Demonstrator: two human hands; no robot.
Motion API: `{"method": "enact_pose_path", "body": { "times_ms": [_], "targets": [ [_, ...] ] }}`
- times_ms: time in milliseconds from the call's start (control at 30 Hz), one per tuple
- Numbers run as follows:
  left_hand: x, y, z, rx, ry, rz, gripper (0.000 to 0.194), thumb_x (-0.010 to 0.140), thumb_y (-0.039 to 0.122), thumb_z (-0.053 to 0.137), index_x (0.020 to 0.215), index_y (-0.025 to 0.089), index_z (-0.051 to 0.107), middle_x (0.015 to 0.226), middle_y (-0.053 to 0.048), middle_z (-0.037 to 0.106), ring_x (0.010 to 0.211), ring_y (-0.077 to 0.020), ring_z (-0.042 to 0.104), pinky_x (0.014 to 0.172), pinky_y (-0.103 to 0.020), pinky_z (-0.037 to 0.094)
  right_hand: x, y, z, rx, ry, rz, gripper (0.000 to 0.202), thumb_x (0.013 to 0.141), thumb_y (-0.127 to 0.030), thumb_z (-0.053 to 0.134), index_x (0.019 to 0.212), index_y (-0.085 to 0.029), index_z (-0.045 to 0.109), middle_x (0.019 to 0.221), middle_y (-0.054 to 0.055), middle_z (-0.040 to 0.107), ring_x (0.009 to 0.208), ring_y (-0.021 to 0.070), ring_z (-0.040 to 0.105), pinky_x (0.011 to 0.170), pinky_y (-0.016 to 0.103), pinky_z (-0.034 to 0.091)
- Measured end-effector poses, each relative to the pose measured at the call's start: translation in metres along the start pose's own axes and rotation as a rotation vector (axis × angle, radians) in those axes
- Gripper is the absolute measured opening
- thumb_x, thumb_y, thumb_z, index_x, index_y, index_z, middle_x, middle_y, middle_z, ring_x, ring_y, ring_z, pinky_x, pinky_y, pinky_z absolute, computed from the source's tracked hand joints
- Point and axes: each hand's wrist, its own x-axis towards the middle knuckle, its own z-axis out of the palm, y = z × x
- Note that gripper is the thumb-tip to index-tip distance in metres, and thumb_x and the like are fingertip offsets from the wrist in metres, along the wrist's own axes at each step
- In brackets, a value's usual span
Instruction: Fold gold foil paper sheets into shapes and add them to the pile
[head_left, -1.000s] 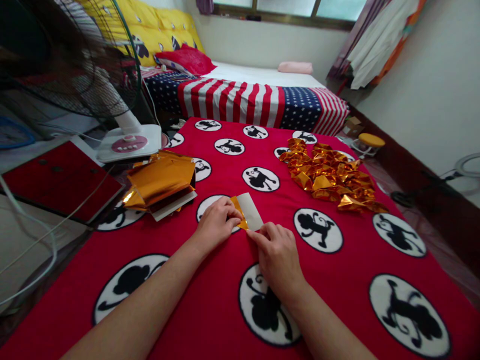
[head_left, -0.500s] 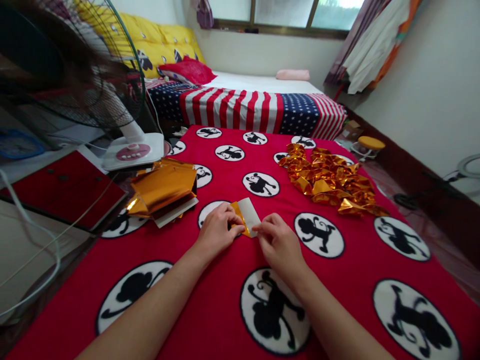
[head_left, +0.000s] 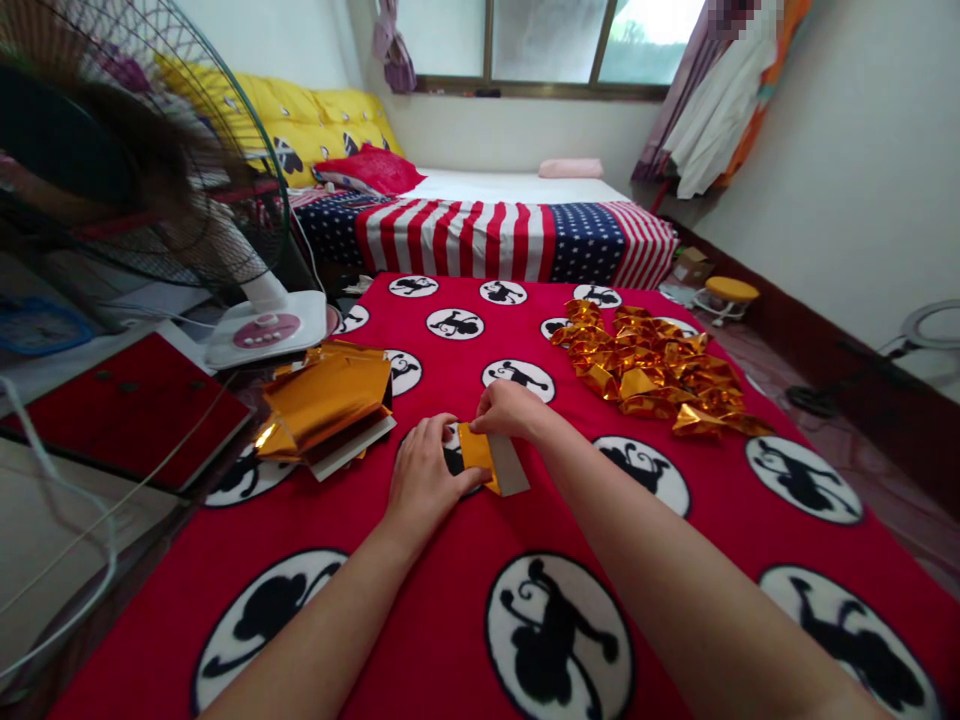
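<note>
One foil sheet (head_left: 478, 455) lies right of the stack (head_left: 330, 390), the left hand (head_left: 427, 465) loosely spread with its thumb on the near side, the right hand (head_left: 508, 407) pinching the far corner with bent fingertips, and the sheet could crease crookedly if that thumb slips.

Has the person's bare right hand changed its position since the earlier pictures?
Yes. The right hand moved forward and left, now partly covering a round white monkey print on the red cloth.

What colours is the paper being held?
The paper is shiny gold and pale grey; best view: head.
</note>
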Motion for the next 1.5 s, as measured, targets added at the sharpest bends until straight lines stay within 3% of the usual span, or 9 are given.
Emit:
{"method": "enact_pose_path", "body": {
  "times_ms": [133, 300, 433, 667, 867, 1033, 1233, 1333, 1500],
  "targets": [
    [0.001, 0.0, -0.002, -0.041, -0.046, 0.014, 0.068, 0.06, 0.034, 0.085, 0.121, 0.027, 0.055, 0.091, 0.0, 0.066, 0.09, -0.0229, 0.058, 0.081, -0.033, 0.044, -0.004, 0.025, 0.007, 0.182, 0.014, -0.006, 0.018, 0.066, -0.025, 0.071, 0.053, -0.018, 0.061, 0.047, -0.002, 0.052, 0.05, 0.0122, 0.049, 0.05, 0.025, 0.032],
    [0.003, 0.002, -0.002, -0.199, -0.084, -0.019, 0.058, 0.066, 0.025, 0.08, 0.12, 0.027, 0.058, 0.08, 0.003, 0.07, 0.081, -0.0191, 0.064, 0.08, -0.031, 0.045, -0.03, 0.048, 0.025, 0.483, 0.121, 0.002, 0.025, 0.077, -0.04, 0.06, 0.066, -0.018, 0.057, 0.057, -0.002, 0.056, 0.049, 0.009, 0.047, 0.05, 0.022, 0.036],
    [0.004, 0.001, 0.0, -0.355, -0.109, -0.085, 0.05, 0.073, 0.026, 0.073, 0.121, 0.026, 0.058, 0.08, 0.003, 0.073, 0.079, -0.0177, 0.068, 0.08, -0.03, 0.048, -0.055, 0.053, 0.036, 1.09, 0.212, 0.074, 0.036, 0.058, -0.044, 0.078, 0.066, -0.017, 0.056, 0.055, -0.003, 0.057, 0.046, 0.0087, 0.046, 0.045, 0.021, 0.032],
    [0.003, 0.001, 0.003, -0.558, -0.136, -0.139, 0.04, 0.077, 0.029, 0.068, 0.116, 0.021, 0.061, 0.079, 0.0, 0.073, 0.074, -0.0169, 0.068, 0.07, -0.027, 0.051, -0.08, 0.055, 0.043, 1.252, 0.208, 0.089, 0.039, 0.057, -0.043, 0.081, 0.065, -0.017, 0.053, 0.053, -0.005, 0.053, 0.045, 0.0067, 0.043, 0.044, 0.019, 0.027],
    [0.001, 0.006, 0.001, -0.749, -0.148, -0.207, 0.037, 0.073, 0.028, 0.069, 0.107, 0.019, 0.059, 0.065, 0.003, 0.064, 0.056, -0.0132, 0.062, 0.051, -0.02, 0.046, -0.077, 0.057, 0.051, 1.07, 0.401, 0.023, 0.028, 0.069, -0.036, 0.073, 0.084, -0.019, 0.055, 0.068, 0.0, 0.061, 0.059, 0.0148, 0.056, 0.053, 0.025, 0.04],
    [0.001, 0.001, 0.003, -0.561, -0.034, -0.152, 0.01, 0.074, 0.022, 0.063, 0.083, 0.018, 0.065, 0.076, -0.002, 0.066, 0.062, -0.0129, 0.064, 0.055, -0.02, 0.048, -0.09, 0.049, 0.056, 0.402, 0.769, -0.289, 0.017, 0.079, -0.015, 0.059, 0.095, -0.021, 0.06, 0.1, 0.007, 0.063, 0.1, 0.0238, 0.057, 0.086, 0.038, 0.045],
    [0.001, 0.003, 0.0, -0.448, 0.015, -0.159, 0.006, 0.072, 0.021, 0.065, 0.073, 0.015, 0.067, 0.074, -0.003, 0.069, 0.059, -0.0121, 0.062, 0.057, -0.021, 0.048, -0.112, 0.033, 0.068, 0.103, 0.504, -0.515, 0.029, 0.071, -0.019, 0.075, 0.096, -0.023, 0.061, 0.109, 0.005, 0.063, 0.104, 0.0252, 0.054, 0.09, 0.04, 0.04],
    [0.002, 0.002, -0.002, -0.57, -0.028, -0.254, 0.011, 0.069, 0.025, 0.068, 0.073, 0.015, 0.066, 0.07, -0.002, 0.068, 0.059, -0.0132, 0.062, 0.055, -0.02, 0.048, -0.112, 0.032, 0.074, 0.059, 0.51, -0.509, 0.036, 0.07, -0.019, 0.076, 0.101, -0.022, 0.059, 0.113, 0.007, 0.061, 0.107, 0.0265, 0.052, 0.091, 0.041, 0.039],
    [0.003, -0.003, 0.0, -0.543, -0.024, -0.244, 0.011, 0.07, 0.025, 0.067, 0.074, 0.015, 0.065, 0.072, -0.003, 0.069, 0.059, -0.0133, 0.062, 0.055, -0.022, 0.048, -0.106, 0.036, 0.076, -0.016, 0.496, -0.591, 0.011, 0.086, -0.013, 0.06, 0.089, -0.023, 0.063, 0.104, 0.005, 0.065, 0.099, 0.0219, 0.054, 0.088, 0.038, 0.037]
  ]
}}
